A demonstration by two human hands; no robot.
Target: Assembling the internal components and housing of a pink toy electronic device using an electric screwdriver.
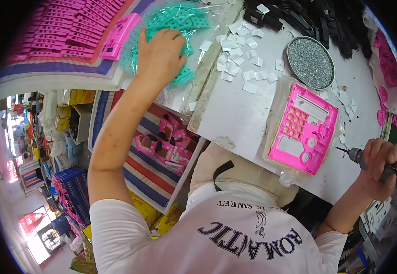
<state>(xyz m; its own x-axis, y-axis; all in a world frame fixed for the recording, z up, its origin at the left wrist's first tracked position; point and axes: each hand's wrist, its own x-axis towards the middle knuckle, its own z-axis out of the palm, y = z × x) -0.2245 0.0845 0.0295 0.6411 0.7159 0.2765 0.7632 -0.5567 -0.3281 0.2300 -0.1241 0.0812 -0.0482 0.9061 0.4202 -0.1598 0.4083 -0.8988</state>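
Note:
My left hand (161,55) rests on a heap of teal plastic pieces (180,18) in a clear bag at the upper left. Its fingers are spread over the pieces, and nothing shows gripped in them. On the right, my right hand (381,164) is closed around a grey electric screwdriver (357,156), its thin bit pointing left toward a pink plastic housing (312,145). That housing lies open on a padded, plastic-wrapped board, with a grid of square holes and round openings. The bit is apart from it.
Beyond the housing stands a round metal dish (310,63) full of small screws. White square pieces (235,50) lie scattered beside it. Black parts (299,18) are piled at the back. Stacked pink panels (66,27) fill the upper left; pink assemblies (166,141) lie on striped cloth below.

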